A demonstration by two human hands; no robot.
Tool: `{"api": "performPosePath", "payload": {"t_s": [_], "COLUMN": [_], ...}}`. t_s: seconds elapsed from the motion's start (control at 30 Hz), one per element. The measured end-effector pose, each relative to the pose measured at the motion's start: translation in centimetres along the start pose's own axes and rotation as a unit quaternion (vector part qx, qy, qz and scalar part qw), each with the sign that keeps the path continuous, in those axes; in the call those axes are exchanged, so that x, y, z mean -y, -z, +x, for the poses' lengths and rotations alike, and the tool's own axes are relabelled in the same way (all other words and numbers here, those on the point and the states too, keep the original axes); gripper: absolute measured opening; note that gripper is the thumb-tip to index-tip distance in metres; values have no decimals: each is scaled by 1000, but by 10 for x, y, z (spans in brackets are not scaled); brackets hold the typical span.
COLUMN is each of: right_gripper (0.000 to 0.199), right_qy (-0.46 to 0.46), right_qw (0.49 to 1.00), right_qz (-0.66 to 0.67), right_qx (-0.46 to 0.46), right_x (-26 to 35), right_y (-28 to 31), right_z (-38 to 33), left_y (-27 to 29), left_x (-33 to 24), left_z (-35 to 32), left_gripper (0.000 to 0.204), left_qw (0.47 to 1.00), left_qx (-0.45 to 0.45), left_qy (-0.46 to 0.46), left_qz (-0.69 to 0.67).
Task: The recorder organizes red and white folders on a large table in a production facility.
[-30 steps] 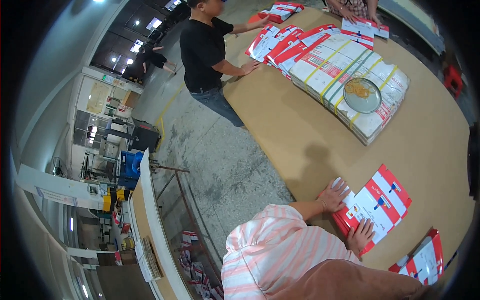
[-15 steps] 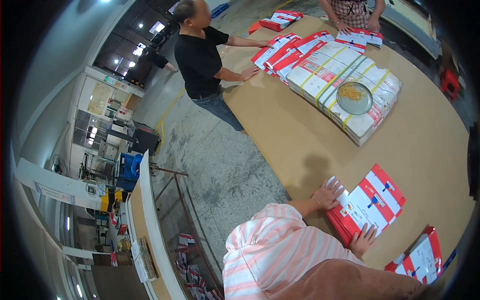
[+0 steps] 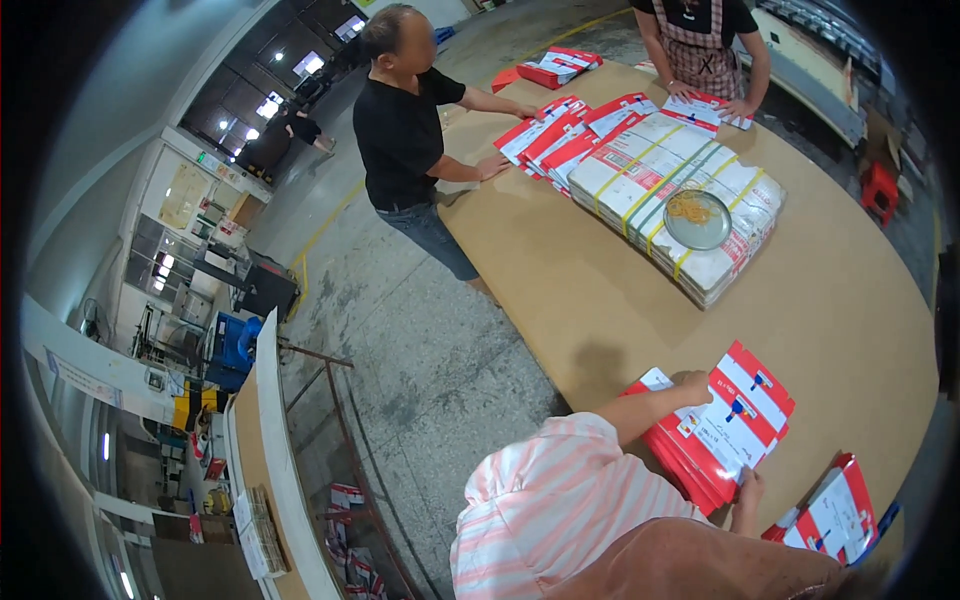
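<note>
A stack of flat red-and-white printed packaging pieces point(image 3: 735, 425) lies in front of me, its layers fanned toward the lower left. My left hand point(image 3: 693, 390) is closed at the far left edge of the upper pieces, its fingertips partly hidden. At the near right edge, my right hand point(image 3: 748, 489) has its fingers bent around the side of the stack. Beside it to the right lies a smaller pile of similar pieces point(image 3: 832, 512).
A strapped white bundle point(image 3: 650, 180) carries a round dish point(image 3: 698, 220) of rubber bands on the brown table point(image 3: 560, 270). Across the table, a person in black point(image 3: 400, 140) and a person in a checked apron point(image 3: 700, 50) touch more printed pieces point(image 3: 560, 140).
Both hands lay spread on the stack before. My left has curled at its far edge, and my right has slid to the near right edge. The view has shifted slightly.
</note>
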State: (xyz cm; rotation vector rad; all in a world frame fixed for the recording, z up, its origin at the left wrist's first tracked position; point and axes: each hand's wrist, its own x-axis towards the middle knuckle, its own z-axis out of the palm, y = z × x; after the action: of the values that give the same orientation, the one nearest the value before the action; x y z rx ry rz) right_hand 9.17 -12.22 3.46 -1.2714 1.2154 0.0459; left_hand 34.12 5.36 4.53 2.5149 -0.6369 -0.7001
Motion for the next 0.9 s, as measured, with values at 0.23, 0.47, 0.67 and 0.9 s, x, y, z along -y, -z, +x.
{"api": "performPosePath", "payload": {"t_s": [0.23,0.47,0.67,0.9], "right_gripper": [40,33,44,57], "right_qy": [-23,124,291,415], "right_qw": [981,982,954,877], "right_qz": [171,124,-19,-203], "right_qx": [83,76,64,132], "right_x": [-21,-15,-26,-13], "right_y": [8,18,30,-3], "right_z": [0,-74,-119,-100], "left_y": [18,48,99,63], "left_x": [2,7,15,50], "left_z": [11,-64,-139,-116], "left_gripper": [39,36,30,29], "left_qw": [982,975,928,901], "left_qx": [169,88,42,23], "left_qy": [43,-108,-265,-433], "left_qz": [-78,-174,-257,1]}}
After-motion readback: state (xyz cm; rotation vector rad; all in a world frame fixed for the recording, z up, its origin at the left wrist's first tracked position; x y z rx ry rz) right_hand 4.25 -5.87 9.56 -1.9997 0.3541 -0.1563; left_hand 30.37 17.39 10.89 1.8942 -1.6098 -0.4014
